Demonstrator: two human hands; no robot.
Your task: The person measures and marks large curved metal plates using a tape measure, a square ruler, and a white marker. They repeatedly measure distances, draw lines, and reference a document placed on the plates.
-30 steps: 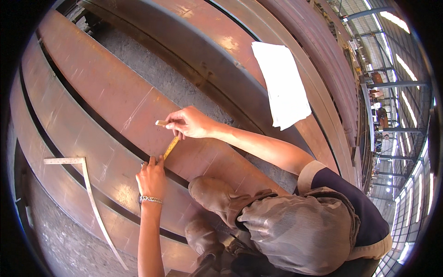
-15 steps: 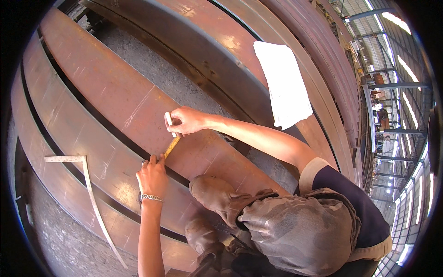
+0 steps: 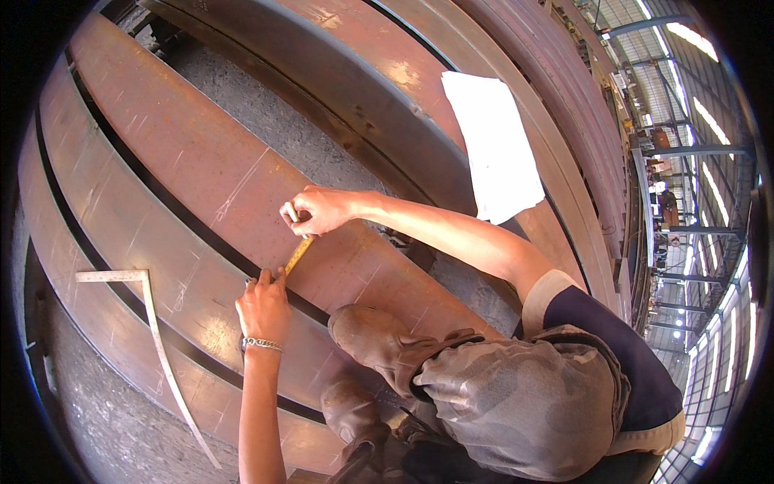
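My left hand (image 3: 264, 309), with a chain bracelet at the wrist, is closed at the edge of a rusty steel beam (image 3: 193, 153). From its fingers a short length of yellow tape measure (image 3: 298, 255) runs across the beam's face toward my right hand (image 3: 318, 211). My right hand is pinched above the tape's far end; the white chalk stick in it is now mostly hidden by the fingers. Thin white lines and scribbles mark the beam to the left of my hands.
A metal carpenter's square (image 3: 153, 323) lies across the beams at left. White paper sheets (image 3: 496, 153) rest on a beam at right. Dark gaps separate the parallel beams. My boots (image 3: 367, 335) are on the steel close to my hands. Concrete floor (image 3: 121, 395) shows at lower left.
My right fingers have curled and turned, so the chalk that stood out plainly is now mostly covered. My left hand and the tape stay nearly in place.
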